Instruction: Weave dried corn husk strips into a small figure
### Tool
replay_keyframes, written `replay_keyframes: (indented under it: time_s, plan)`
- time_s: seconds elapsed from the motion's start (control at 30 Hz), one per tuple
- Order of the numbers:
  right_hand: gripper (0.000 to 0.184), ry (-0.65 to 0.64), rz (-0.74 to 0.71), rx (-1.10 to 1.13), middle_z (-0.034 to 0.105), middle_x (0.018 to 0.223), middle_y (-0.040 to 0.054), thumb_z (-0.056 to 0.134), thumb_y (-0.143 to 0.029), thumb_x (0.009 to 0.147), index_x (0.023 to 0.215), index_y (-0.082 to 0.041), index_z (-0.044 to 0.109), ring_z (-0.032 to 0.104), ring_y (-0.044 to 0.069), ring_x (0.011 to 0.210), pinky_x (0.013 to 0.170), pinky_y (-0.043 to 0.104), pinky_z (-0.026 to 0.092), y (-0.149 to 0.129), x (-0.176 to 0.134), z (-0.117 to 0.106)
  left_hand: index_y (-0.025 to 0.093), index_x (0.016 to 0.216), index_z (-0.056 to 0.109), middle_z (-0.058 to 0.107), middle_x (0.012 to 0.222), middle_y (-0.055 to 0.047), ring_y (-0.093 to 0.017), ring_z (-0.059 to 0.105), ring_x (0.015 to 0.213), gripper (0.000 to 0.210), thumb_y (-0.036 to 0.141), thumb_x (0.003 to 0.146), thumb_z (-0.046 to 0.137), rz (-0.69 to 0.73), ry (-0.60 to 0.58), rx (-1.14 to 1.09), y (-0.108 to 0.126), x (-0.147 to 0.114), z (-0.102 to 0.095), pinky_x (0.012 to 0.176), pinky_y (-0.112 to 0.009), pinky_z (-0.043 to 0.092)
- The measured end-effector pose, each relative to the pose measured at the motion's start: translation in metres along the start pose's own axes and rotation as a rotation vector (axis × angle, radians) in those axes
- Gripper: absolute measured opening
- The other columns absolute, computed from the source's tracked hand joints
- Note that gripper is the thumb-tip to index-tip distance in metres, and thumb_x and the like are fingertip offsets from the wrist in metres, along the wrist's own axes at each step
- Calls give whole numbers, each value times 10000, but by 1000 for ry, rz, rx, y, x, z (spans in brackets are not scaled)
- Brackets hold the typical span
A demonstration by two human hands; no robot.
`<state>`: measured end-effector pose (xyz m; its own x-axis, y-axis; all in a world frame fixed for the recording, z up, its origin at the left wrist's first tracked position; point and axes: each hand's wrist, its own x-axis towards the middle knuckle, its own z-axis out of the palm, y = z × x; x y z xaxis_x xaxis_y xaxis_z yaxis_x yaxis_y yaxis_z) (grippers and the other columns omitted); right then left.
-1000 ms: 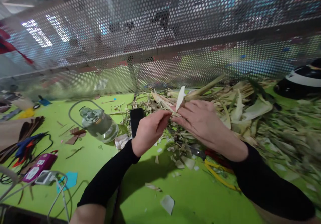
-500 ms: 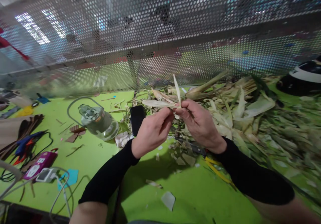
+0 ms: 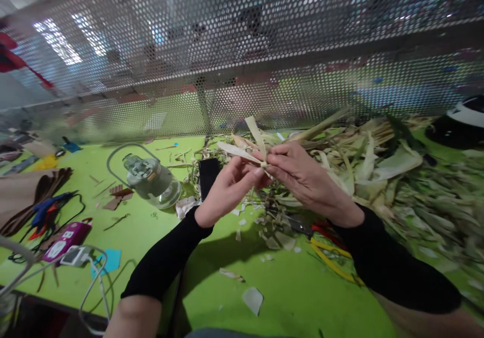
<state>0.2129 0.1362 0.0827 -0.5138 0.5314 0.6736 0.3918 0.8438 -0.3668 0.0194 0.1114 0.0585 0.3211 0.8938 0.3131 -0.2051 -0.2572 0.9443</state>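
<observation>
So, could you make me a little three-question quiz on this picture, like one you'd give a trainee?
1. True or false: the left hand and the right hand are both at the same pale corn-husk strips.

2. Multiple choice: in the picture, what stands just left of the black phone?
A) a ceramic teapot
B) a water bottle with a carry loop
C) a desk lamp

3. Fill in the blank: the tabletop is bright ____.

Key: 1. True. 2. B. 3. Green.
</observation>
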Motion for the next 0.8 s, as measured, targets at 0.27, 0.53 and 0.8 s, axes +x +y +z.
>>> replay_keyframes:
  time_s: [0.27, 0.53, 0.8]
  plan:
    - [252, 107, 220, -96, 713, 884, 56, 581, -471, 988, 904, -257, 684, 653, 256, 853, 797, 424, 515, -7, -3, 0, 166, 1128, 586, 751, 818, -31, -128, 711, 755, 425, 489, 885, 718, -93, 32, -93, -1, 4, 1, 710, -266, 551]
    - [333, -38, 320, 87, 723, 856, 49, 529, -520, 1004, 944, -217, 650, 663, 213, 764, 685, 333, 503, -11, 1, 4, 160, 1083, 566, 741, 846, -39, -111, 700, 741, 385, 488, 915, 680, -87, 24, -88, -1, 3, 3, 660, -232, 548]
    - [389, -73, 291, 48, 727, 770, 37, 450, -534, 1034, 884, -233, 645, 661, 194, 658, 591, 321, 479, -14, 1, 4, 151, 1046, 574, 715, 827, -42, -124, 694, 729, 357, 482, 931, 649, -43, 85, 98, -6, 3, 1, 673, -240, 575]
